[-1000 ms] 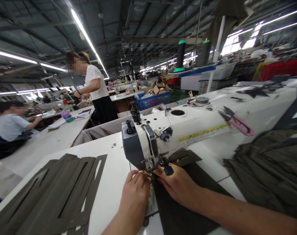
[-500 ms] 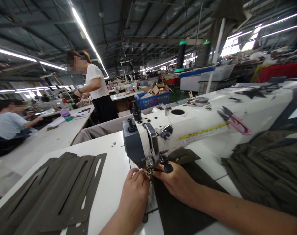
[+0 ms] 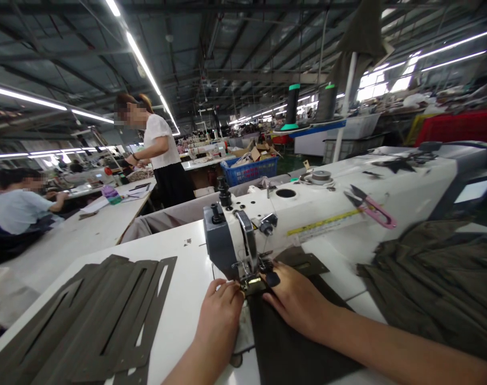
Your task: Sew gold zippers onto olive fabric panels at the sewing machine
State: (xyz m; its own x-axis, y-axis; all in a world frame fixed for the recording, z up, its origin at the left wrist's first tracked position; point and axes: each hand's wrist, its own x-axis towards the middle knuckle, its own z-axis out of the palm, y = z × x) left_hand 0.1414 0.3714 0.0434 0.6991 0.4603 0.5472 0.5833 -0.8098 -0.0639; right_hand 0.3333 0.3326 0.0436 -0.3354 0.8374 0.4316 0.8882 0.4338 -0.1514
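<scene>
My left hand (image 3: 221, 321) sits just in front of the presser foot (image 3: 253, 284) of a white industrial sewing machine (image 3: 307, 224), its fingers curled over the edge of a dark olive fabric piece (image 3: 295, 342). My right hand (image 3: 297, 302) lies on that fabric to the right of the foot, pressing it against the machine bed. The needle point is hidden by the machine's parts and my fingers. A stack of slotted olive cut pieces (image 3: 94, 321) lies left of my left hand.
Pink-handled thread snips (image 3: 370, 207) lie on the machine arm, and a bunched olive garment (image 3: 436, 283) lies to the right. Thread cones (image 3: 291, 107) stand behind. A standing co-worker (image 3: 161, 152), a seated co-worker (image 3: 21, 211) and a blue crate (image 3: 249, 171) are farther off.
My right hand has slid slightly right, away from the foot, and the brass-coloured foot now shows. The whole view has tilted and shifted as my head moved.
</scene>
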